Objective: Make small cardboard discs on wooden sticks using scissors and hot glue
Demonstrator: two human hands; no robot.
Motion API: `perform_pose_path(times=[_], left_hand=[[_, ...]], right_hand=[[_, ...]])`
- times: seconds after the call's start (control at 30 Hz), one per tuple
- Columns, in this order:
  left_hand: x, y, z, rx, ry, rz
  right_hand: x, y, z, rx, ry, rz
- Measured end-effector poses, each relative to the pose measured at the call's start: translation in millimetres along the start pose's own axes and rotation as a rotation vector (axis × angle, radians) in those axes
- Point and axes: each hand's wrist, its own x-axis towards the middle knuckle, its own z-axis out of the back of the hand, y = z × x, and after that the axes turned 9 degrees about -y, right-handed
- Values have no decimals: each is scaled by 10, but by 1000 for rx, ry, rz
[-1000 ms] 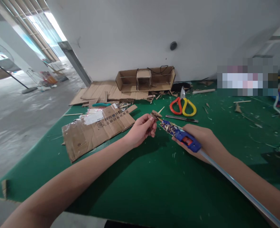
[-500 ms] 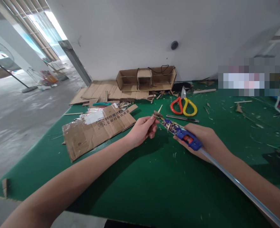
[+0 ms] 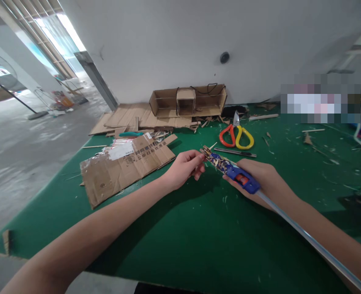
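**Two hands meet at the tip of a glue gun over a green table**

Head view: both bare forearms reach forward and converge near the middle of the green felt-covered table (image 3: 180, 245). The left hand (image 3: 183, 169) is turned palm-inward, its thumb and fingertips (image 3: 198, 157) pinched on a small brown wooden piece with a thin stick (image 3: 210, 148); the piece is too small to make out in detail. It sits right at the nozzle of the blue hot-glue gun with a debris-crusted barrel (image 3: 232, 171). The right hand (image 3: 260, 177) is wrapped around the gun's body, fingers clenched on it, barrel pointing up and left toward the left hand. A clear glue stick (image 3: 305, 241) runs from the back of the gun along the right forearm toward the lower right corner.

Just beyond the hands lie the scissors with one red and one yellow handle (image 3: 235, 136) and, close in front of them, a slim dark utility knife (image 3: 235, 152). To the left lies a flattened brown cardboard sheet with printed lettering (image 3: 122, 167). Against the white wall stands an open brown cardboard box structure with compartments (image 3: 188, 101). Wood chips and scraps are scattered over the felt.
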Motion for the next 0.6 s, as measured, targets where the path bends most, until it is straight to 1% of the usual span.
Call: perform_pose_path(times=[0.1,0.3,0.6], left_hand=[[-3,8,0,-16,-19,-4],[0,28,21,-65,3,-12],[6,19,5,-34,-32,28]], right_hand=[[0,4,0,7,7,-1],[-11,-7,-3,8,9,17],[-23,-16,-15,22,5,24]])
